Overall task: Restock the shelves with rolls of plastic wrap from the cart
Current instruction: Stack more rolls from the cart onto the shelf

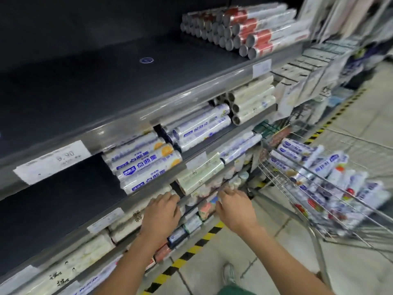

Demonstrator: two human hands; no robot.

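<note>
A wire cart (276, 179) at the right holds several white and blue rolls of plastic wrap (314, 165). Both my hands reach into a lower shelf (191, 209). My left hand (161, 211) lies on pale rolls (125, 220) there, fingers spread forward. My right hand (234, 207) reaches toward small rolls at the shelf front, fingers extended; the blur hides whether it grips anything. Above sit white rolls with blue lettering (146, 169) and more of the same kind (200, 128).
The top shelf (106, 81) is mostly bare dark board, with red-and-white rolls (240, 28) stacked at its far end. A price tag (53, 160) hangs on its edge. Yellow-black floor tape (191, 250) runs along the shelf base. My shoe (228, 273) stands below.
</note>
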